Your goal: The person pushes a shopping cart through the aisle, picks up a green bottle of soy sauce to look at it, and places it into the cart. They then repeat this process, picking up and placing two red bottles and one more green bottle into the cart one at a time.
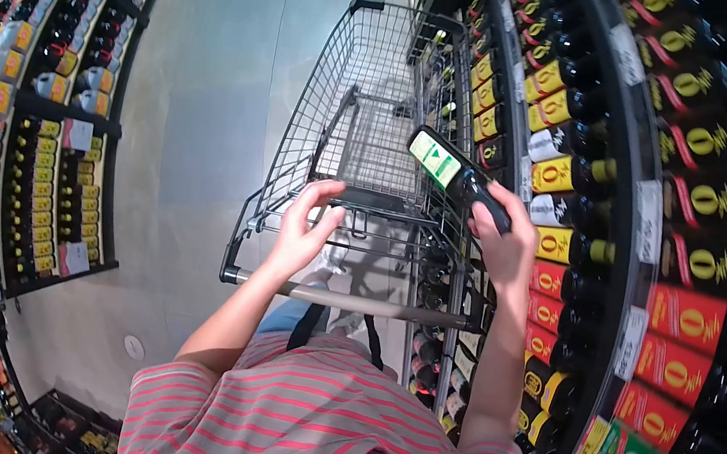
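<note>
My right hand point(505, 238) grips a dark bottle point(441, 165) with a green and white label by its narrower end. The bottle is tilted, its base pointing up and to the left over the right side of the shopping cart point(312, 131). Over the near end of the cart is my left hand point(310, 222), holding nothing, with thumb and fingers apart. Below both hands runs the cart's handlebar point(360, 304), which neither hand grips. The wire basket shows bare mesh.
Close on the right, shelves hold rows of dark bottles with yellow labels point(569, 176) and red cartons point(684, 316). Price tags point(648, 219) line the shelf edge. Across the aisle floor point(210, 103), another shelf unit point(62, 116) carries bottles and jugs.
</note>
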The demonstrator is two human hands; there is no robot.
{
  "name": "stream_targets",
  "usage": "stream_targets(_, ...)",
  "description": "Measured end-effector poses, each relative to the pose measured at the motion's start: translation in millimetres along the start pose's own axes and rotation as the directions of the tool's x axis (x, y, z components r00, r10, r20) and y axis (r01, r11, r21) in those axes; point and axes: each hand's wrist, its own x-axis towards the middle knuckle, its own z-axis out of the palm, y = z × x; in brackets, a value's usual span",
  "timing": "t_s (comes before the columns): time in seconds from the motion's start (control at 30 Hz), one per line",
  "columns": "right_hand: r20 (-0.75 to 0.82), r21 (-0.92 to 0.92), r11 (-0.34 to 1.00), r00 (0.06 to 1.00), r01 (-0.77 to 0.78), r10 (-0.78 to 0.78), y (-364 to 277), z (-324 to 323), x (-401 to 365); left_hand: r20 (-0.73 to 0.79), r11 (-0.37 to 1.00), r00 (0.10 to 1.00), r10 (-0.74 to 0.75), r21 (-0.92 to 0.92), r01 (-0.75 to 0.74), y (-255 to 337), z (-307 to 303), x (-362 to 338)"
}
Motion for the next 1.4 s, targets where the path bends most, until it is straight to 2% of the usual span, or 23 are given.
stream_targets(0.03,0.035,-0.126,0.99,0.997,0.071,-0.067,16,17,19,-0.041,0.988,0.998,0.055,0.144,-0.048,-2,-8,-2)
stream_targets(0.07,0.075,-0.174,0.978,0.992,0.118,-0.106,32,35,35,-0.068,0.975,0.995,0.072,0.213,-0.056,-5,-16,-3)
stream_targets(0.1,0.118,-0.22,0.96,0.982,0.173,-0.15,55,53,48,-0.063,0.972,0.995,0.076,0.228,-0.059,-9,-23,-3)
stream_targets(0.17,0.233,-0.255,0.951,0.966,0.172,-0.112,99,83,66,-0.059,0.967,0.996,0.07,0.249,-0.053,-20,-32,-4)
stream_targets(0.23,0.354,-0.313,0.949,0.932,0.043,0.075,133,104,78,-0.039,0.949,0.991,0.125,0.298,-0.107,-24,-36,-3)
stream_targets(0.27,0.353,-0.333,0.932,0.897,-0.146,0.267,147,115,79,-0.027,0.932,0.987,0.157,0.334,-0.139,-27,-37,-1)
stream_targets(0.3,0.372,-0.41,0.894,0.862,-0.181,0.345,150,121,83,-0.013,0.914,0.982,0.186,0.37,-0.169,-30,-36,0)
stream_targets(0.4,0.411,-0.386,0.91,0.856,-0.149,0.315,195,143,78,-0.018,0.912,0.988,0.154,0.387,-0.135,-33,-32,4)
stream_targets(0.47,0.445,-0.493,0.867,0.836,-0.071,0.321,216,152,75,-0.011,0.913,0.992,0.123,0.393,-0.109,-31,-33,5)
stream_targets(0.57,0.428,-0.52,0.851,0.837,-0.081,0.341,235,161,62,-0.011,0.936,0.994,0.109,0.339,-0.099,-30,-33,6)
stream_targets(0.87,0.441,-0.552,0.833,0.833,-0.043,0.335,252,170,52,0.026,0.93,0.996,0.089,0.356,-0.092,-31,-34,6)
stream_targets(1.03,0.49,-0.583,0.809,0.761,-0.077,0.426,241,169,55,0.027,0.931,0.995,0.092,0.353,-0.096,-32,-33,6)
stream_targets(1.17,0.514,-0.564,0.825,0.767,-0.037,0.385,249,171,54,0.026,0.932,0.995,0.093,0.349,-0.096,-31,-34,6)
stream_targets(1.23,0.482,-0.613,0.784,0.74,-0.099,0.47,242,169,57,0.028,0.928,0.996,0.09,0.36,-0.094,-29,-34,6)
stream_targets(1.4,0.482,-0.617,0.781,0.739,-0.095,0.471,230,157,57,0.028,0.92,0.996,0.083,0.381,-0.087,-30,-33,6)
